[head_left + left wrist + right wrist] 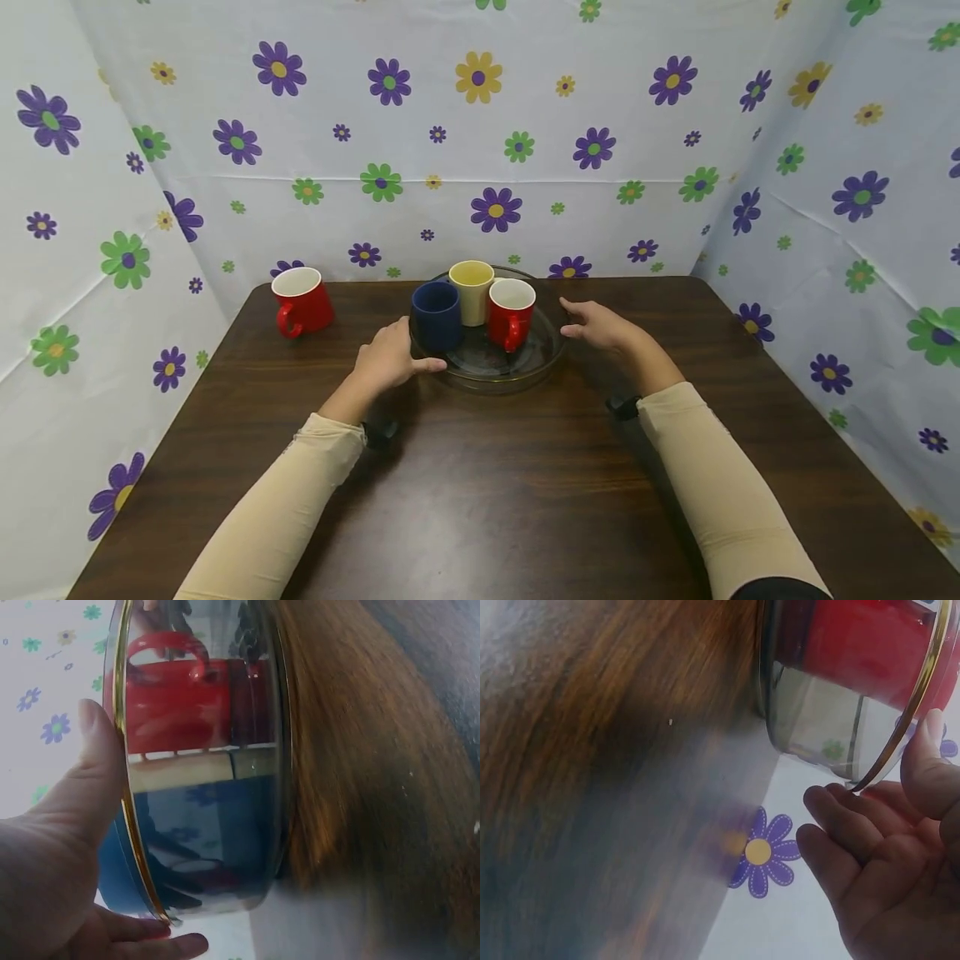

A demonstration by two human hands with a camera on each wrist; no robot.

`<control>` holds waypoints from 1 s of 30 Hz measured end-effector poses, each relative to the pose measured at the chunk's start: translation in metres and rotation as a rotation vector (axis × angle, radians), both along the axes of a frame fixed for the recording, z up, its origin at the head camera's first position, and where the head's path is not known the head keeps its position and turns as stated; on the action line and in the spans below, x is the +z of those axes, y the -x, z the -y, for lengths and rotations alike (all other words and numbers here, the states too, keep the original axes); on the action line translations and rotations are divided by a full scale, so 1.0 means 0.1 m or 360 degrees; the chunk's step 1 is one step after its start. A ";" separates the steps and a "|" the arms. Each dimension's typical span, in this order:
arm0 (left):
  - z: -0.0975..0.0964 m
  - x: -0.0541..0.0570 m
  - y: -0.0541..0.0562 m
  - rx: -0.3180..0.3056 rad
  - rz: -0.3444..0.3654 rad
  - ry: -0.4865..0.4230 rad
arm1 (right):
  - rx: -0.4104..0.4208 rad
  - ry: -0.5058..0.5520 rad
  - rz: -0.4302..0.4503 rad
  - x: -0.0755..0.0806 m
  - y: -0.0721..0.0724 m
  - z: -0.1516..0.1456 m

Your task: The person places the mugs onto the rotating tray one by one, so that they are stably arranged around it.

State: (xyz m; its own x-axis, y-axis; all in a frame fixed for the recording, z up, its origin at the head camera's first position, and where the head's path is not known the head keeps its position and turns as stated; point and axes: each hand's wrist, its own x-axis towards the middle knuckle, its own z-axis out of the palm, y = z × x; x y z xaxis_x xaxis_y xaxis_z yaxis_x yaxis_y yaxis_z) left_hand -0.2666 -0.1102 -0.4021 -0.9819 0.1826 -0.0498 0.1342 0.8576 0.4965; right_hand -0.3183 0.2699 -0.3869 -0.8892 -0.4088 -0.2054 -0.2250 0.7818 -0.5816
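A round clear glass dish (487,383) with a gold rim (129,802) stands near the table's back edge. In it are a blue mug (437,318), a cream mug with a yellow inside (472,293) and a red mug with a white inside (510,315). My left hand (390,354) is at the dish's left side, its thumb (94,742) straight against the rim and its fingers spread around the outside. On the right, my right hand (600,325) is beside the dish with fingers extended, thumb (930,739) close to the rim, holding nothing.
Another red mug (303,302) stands at the back left of the dark wood table (480,483), handle toward the front. A white flower-print cloth (315,125) hangs behind the table and along both sides.
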 end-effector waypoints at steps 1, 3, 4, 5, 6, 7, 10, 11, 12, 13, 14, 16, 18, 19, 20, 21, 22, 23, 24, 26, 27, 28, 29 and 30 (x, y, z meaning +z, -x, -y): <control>0.02 0.00 0.02 -0.0015 0.0001 -0.0024 | 0.0006 -0.0005 -0.0009 0.00 0.00 0.00; 0.06 0.00 0.08 -0.0082 -0.0009 -0.0099 | -0.0008 0.0002 -0.0010 0.00 0.00 0.00; 0.09 0.00 0.13 -0.0141 -0.0021 -0.0147 | -0.0026 0.0020 -0.0001 0.00 0.00 0.01; 0.12 0.01 0.17 -0.0202 -0.0030 -0.0199 | -0.0042 0.0035 0.0001 0.00 -0.01 0.01; 0.15 0.02 0.22 -0.0255 -0.0035 -0.0239 | -0.0056 0.0047 -0.0006 -0.01 -0.02 0.01; 0.18 0.03 0.27 -0.0296 -0.0034 -0.0258 | -0.0069 0.0058 -0.0018 -0.02 -0.04 0.01; 0.27 0.06 0.41 -0.0393 0.0021 -0.0256 | -0.0124 0.0092 -0.0099 -0.05 -0.09 0.02; 0.30 0.07 0.44 -0.0410 0.0053 -0.0244 | -0.0132 0.0079 -0.0152 -0.06 -0.12 0.03; 0.32 0.07 0.47 -0.0429 0.0087 -0.0226 | -0.0136 0.0063 -0.0205 -0.07 -0.15 0.03; 0.33 0.07 0.50 -0.0451 0.0115 -0.0206 | -0.0140 0.0050 -0.0250 -0.08 -0.18 0.04; 0.34 0.08 0.52 -0.0474 0.0147 -0.0204 | -0.0144 0.0039 -0.0282 -0.08 -0.22 0.06; 0.35 0.07 0.56 -0.0512 0.0208 -0.0213 | -0.0160 0.0017 -0.0309 -0.09 -0.31 0.09; 0.35 0.07 0.59 -0.0542 0.0244 -0.0210 | -0.0197 0.0002 -0.0296 -0.09 -0.39 0.13; 0.37 0.08 0.60 -0.0545 0.0256 -0.0197 | -0.0218 -0.0004 -0.0279 -0.09 -0.43 0.17; 0.38 0.09 0.62 -0.0546 0.0273 -0.0187 | -0.0242 -0.0011 -0.0259 -0.09 -0.47 0.20; 0.38 0.09 0.64 -0.0556 0.0283 -0.0180 | -0.0268 -0.0016 -0.0241 -0.09 -0.50 0.23; 0.39 0.10 0.66 -0.0566 0.0284 -0.0173 | -0.0289 -0.0021 -0.0224 -0.09 -0.53 0.26; 0.38 0.11 0.67 -0.0574 0.0277 -0.0158 | -0.0301 -0.0033 -0.0211 -0.09 -0.56 0.29; 0.38 0.11 0.68 -0.0577 0.0267 -0.0141 | -0.0308 -0.0044 -0.0197 -0.09 -0.58 0.31; 0.38 0.11 0.69 -0.0574 0.0256 -0.0113 | -0.0316 -0.0056 -0.0172 -0.08 -0.61 0.35; 0.38 0.11 0.68 -0.0581 0.0243 -0.0104 | -0.0317 -0.0061 -0.0167 -0.08 -0.61 0.37; 0.38 0.10 0.67 -0.0578 0.0236 -0.0106 | -0.0317 -0.0072 -0.0166 -0.07 -0.61 0.37; 0.37 0.10 0.66 -0.0577 0.0230 -0.0114 | -0.0321 -0.0077 -0.0163 -0.07 -0.61 0.38; 0.36 0.09 0.64 -0.0580 0.0220 -0.0131 | -0.0323 -0.0084 -0.0162 -0.06 -0.61 0.38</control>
State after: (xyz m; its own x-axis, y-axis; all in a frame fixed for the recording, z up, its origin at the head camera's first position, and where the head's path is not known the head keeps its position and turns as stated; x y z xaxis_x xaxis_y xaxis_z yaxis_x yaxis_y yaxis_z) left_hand -0.3307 -0.1467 -0.3933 -0.8369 0.5269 -0.1479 0.3496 0.7226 0.5964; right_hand -0.2578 0.2323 -0.3927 -0.9693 -0.2105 -0.1271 -0.1153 0.8457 -0.5210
